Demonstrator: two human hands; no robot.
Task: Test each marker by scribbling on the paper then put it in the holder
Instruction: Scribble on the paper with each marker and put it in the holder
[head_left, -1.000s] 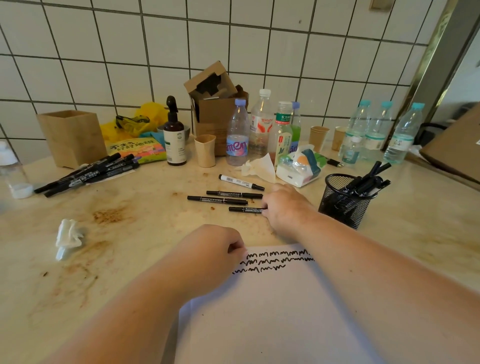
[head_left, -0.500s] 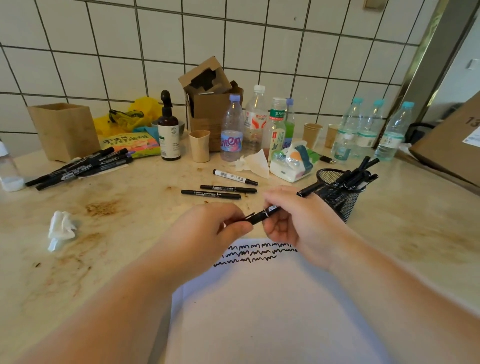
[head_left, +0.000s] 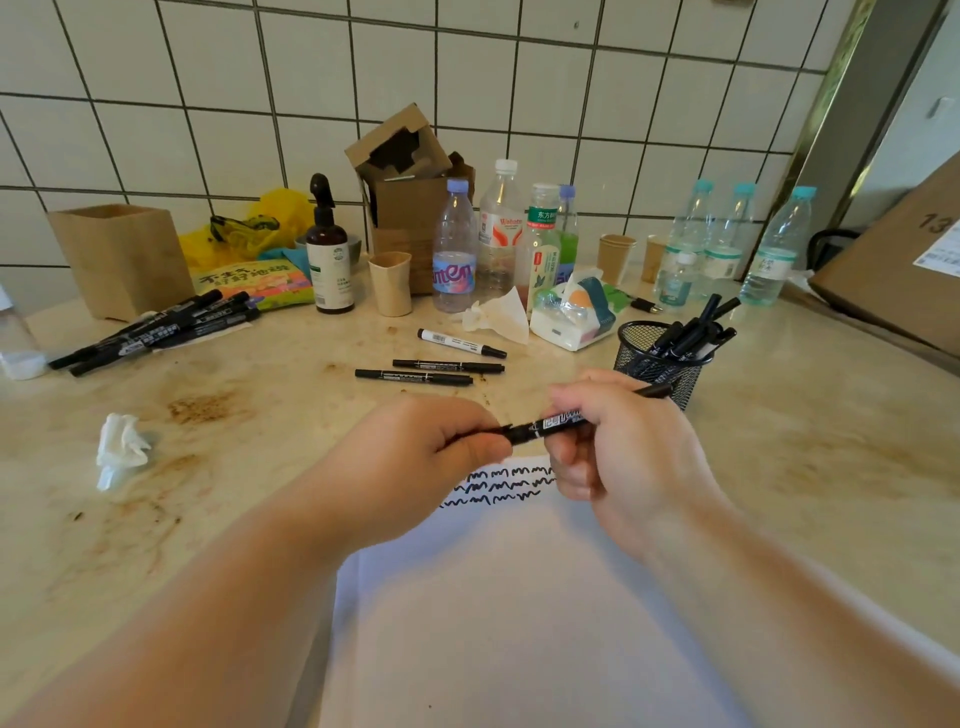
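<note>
Both hands hold one black marker (head_left: 550, 423) just above the top edge of the white paper (head_left: 519, 597). My right hand (head_left: 618, 452) grips its barrel. My left hand (head_left: 431, 457) pinches the cap end. Three rows of black scribbles (head_left: 498, 486) run along the paper's top. Behind the hands lie two thin black markers (head_left: 415, 376) and a white-barrelled marker (head_left: 460, 343). The black mesh holder (head_left: 657, 364) stands to the right with several markers in it. Another pile of black markers (head_left: 161, 330) lies at the far left.
Bottles (head_left: 498, 234), paper cups, a tissue pack (head_left: 571, 312), a brown pump bottle (head_left: 327, 254) and cardboard boxes line the tiled wall. A crumpled tissue (head_left: 122, 447) lies on the left of the stained counter. A large carton (head_left: 904, 270) sits at the right edge.
My right hand picked a marker off the counter and brought it over the paper. My left hand rose from the paper and closed on the marker's cap end.
</note>
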